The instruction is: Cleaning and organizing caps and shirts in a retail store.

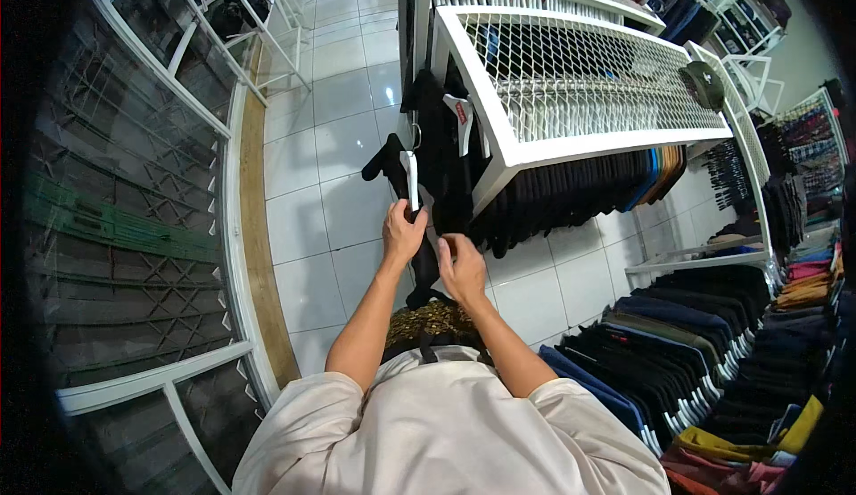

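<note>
My left hand (404,233) grips a black garment by its edge, at the near end of a white hanger (411,177). The hanger's metal hook points away from me. Dark cloth of this black garment (393,160) sticks out to the left of the hanger, and more hangs down below my hands. To the right, my right hand (463,273) has its fingers curled and its thumb apart, with nothing visible between them. Just beyond, another black garment hangs at the end of the rack, by a second white hanger (461,120) bearing a red label.
A white rack with a mesh top (588,80) holds a row of dark clothes (568,194); a cap (702,85) lies on it. Folded trousers on hangers (655,348) fill the lower right. Glass panels with white frames (237,227) line the left side, beside white floor tiles (301,207).
</note>
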Demonstrator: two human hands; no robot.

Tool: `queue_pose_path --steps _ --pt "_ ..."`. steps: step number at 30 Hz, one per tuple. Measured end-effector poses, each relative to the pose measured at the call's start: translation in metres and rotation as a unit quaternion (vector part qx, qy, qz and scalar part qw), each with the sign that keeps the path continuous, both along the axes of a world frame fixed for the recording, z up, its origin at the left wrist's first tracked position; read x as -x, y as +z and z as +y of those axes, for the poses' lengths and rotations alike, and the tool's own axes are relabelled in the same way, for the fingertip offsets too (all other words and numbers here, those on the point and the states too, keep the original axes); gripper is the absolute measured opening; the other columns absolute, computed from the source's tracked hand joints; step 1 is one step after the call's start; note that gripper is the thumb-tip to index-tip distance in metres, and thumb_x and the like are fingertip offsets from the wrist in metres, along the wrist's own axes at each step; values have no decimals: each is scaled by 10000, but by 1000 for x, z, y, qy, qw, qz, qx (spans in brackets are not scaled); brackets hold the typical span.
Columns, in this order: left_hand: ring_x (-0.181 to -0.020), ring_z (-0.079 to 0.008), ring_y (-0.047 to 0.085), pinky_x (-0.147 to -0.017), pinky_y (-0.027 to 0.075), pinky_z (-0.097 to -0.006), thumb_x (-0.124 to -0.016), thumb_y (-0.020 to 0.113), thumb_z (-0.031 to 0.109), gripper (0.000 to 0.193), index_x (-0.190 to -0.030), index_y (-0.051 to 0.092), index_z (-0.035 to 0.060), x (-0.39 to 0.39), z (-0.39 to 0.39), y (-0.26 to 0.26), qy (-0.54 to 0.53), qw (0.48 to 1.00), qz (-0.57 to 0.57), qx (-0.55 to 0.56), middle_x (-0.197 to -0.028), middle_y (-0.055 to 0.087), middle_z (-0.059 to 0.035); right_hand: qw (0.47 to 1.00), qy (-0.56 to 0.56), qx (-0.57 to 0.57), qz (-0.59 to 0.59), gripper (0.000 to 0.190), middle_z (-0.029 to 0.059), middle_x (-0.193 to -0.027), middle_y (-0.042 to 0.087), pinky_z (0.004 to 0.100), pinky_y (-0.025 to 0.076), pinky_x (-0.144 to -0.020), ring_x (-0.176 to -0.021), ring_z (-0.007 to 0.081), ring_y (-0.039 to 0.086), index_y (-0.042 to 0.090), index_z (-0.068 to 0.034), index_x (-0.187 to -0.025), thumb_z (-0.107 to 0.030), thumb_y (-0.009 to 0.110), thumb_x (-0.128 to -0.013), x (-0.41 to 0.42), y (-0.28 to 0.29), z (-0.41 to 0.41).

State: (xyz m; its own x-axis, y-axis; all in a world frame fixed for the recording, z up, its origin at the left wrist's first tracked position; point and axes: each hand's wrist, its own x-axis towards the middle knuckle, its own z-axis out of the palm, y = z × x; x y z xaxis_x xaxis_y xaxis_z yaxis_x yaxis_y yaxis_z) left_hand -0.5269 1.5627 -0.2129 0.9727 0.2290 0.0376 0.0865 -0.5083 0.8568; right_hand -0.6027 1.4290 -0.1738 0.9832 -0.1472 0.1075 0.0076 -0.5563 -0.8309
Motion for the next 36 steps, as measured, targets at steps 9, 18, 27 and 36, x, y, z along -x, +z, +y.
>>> queue_pose_path --steps 9,18,27,36 --pt "-775 -161 634 -734 513 -341 -912 782 263 345 -1102 696 -11 5 7 5 19 997 22 72 -848 696 -76 991 33 87 -95 359 266 -1245 625 494 479 -1020 -1173 436 588 607 52 -1273 -43 611 -927 -57 -19 2" --pt "-737 -187 612 -696 490 -356 -1019 671 265 278 -1091 661 -3 -62 35 -26 -114 974 -42 190 -839 677 -88 985 -79 115 -106 513 319 -1509 456 495 356 -1199 -1440 458 409 438 51 -1480 -58 525 -986 -117 -33 41" --pt "-775 -62 589 -698 478 -240 -965 729 113 212 -1101 650 -30 -106 63 -9 -258 932 70 244 -868 664 -2 942 -290 169 7 567 300 -1382 557 507 442 -1090 -1303 453 543 423 0 -1502 -128 607 -982 -185 -35 45" --pt "-887 -116 658 -789 543 -266 -911 762 55 371 -1229 593 -36 -123 78 -1 -314 903 99 274 -997 690 -48 933 -350 81 32 210 235 -1185 639 523 519 -906 -1082 449 640 588 1 -1175 -110 599 -997 -188 -17 67"
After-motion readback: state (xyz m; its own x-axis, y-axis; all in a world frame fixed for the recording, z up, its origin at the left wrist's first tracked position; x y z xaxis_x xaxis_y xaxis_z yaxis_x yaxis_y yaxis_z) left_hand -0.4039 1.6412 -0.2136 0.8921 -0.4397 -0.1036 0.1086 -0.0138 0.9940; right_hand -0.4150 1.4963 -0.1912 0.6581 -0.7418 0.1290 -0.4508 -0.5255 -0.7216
